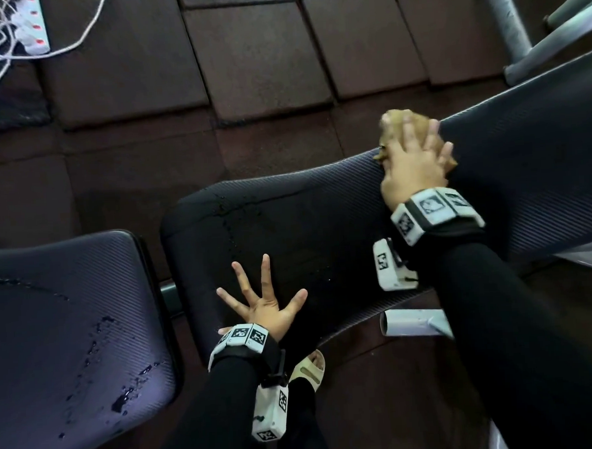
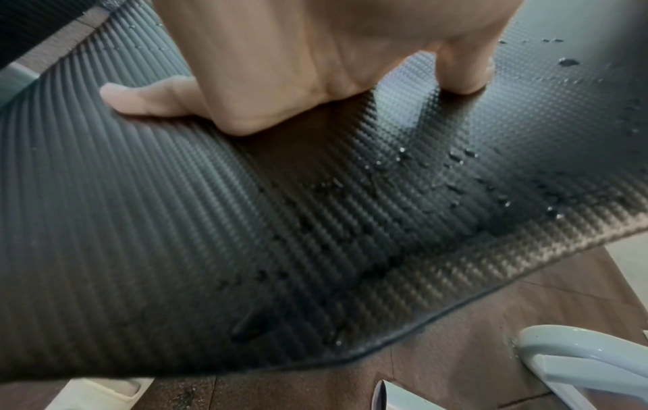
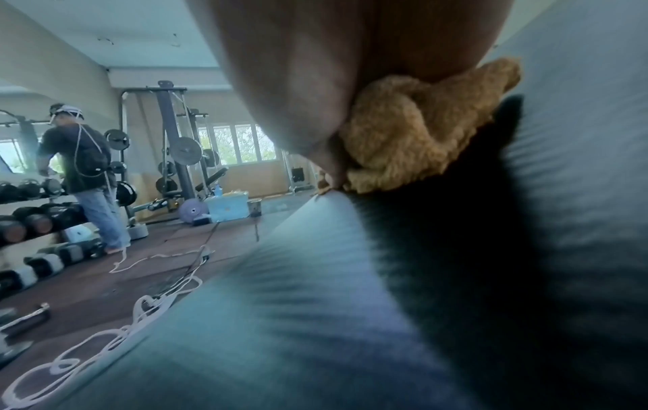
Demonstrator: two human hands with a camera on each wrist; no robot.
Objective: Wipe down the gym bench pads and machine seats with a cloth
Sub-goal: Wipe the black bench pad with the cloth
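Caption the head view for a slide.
Right hand presses a tan cloth onto the bench pad; left hand, splayed, braces on the wet pad.

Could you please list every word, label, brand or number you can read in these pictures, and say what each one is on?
None: no readable words, brands or numbers in any view.
Wrist bands and wrist cameras: only black-and-white square marker patterns, no letters.
Power strip: red switches, any print too small to read.
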